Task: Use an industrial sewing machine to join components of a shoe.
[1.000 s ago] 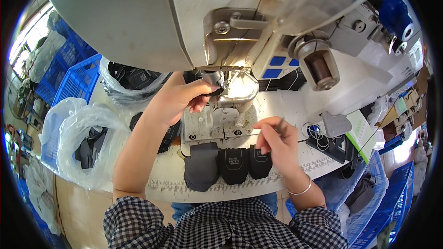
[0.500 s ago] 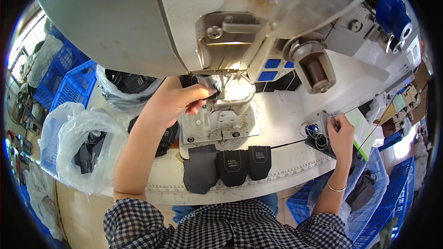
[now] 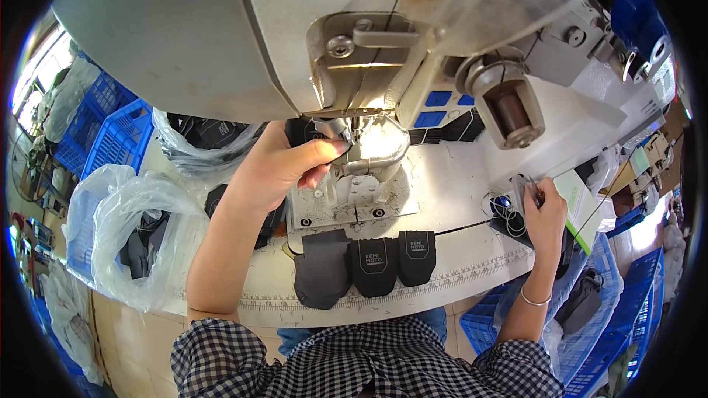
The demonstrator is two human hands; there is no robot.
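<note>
My left hand is under the head of a grey sewing machine, thumb and fingers pressed together right beside the lit needle and presser foot. What it pinches is mostly hidden; dark fabric shows behind it. Off to the right, my right hand has its fingers wrapped round a small silver metal tool, whose kind I cannot make out. In front of the machine bed, three dark padded fabric pieces lie in a row, joined to a black cord running right.
Left of the machine, plastic-lined blue crates and a clear bag hold dark pieces. A thread spool sits on the machine's right side. Beside my right hand are a green-and-white box and coiled pale string. More blue crates stand lower right.
A dark thread now shows across the machine's front above the needle. Both hands stay nearly in place; the whole view has shifted slightly.
</note>
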